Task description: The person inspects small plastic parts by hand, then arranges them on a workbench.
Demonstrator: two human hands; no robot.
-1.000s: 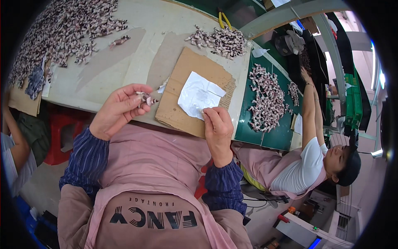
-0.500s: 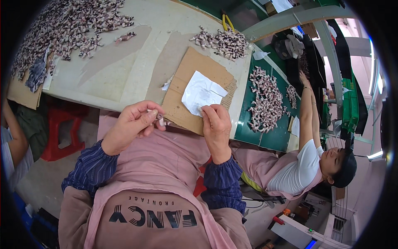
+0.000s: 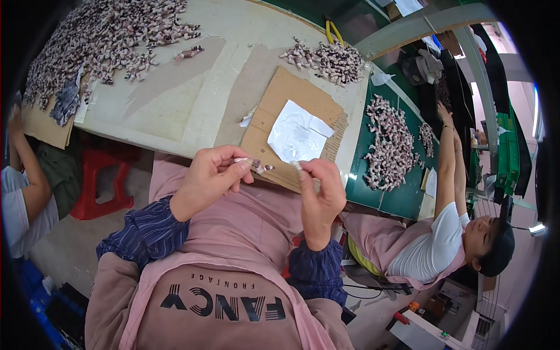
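Pinched in the fingertips of my left hand [image 3: 207,181] is a small pale figurine with dark brown patches [image 3: 265,168]. It juts out to the right, over the near edge of a brown cardboard piece [image 3: 274,96]. My right hand [image 3: 324,201] is a short way to its right, thumb and forefinger closed on a tiny whitish bit [image 3: 296,165] too small to name. Just beyond that hand, a creased white sheet [image 3: 294,125] with a glossy wet-looking patch lies on the cardboard.
A large heap of similar figurines [image 3: 111,41] covers the far left of the table. Smaller piles lie at the back [image 3: 335,63] and on the green surface [image 3: 388,143]. Yellow-handled pliers [image 3: 333,32] are behind. A co-worker [image 3: 420,245] reaches forward at right; a red stool [image 3: 105,181] stands left.
My right hand has drawn back from the white sheet toward me. My left hand has brought the figurine to the right, where more of it shows. The whole view has shifted slightly.
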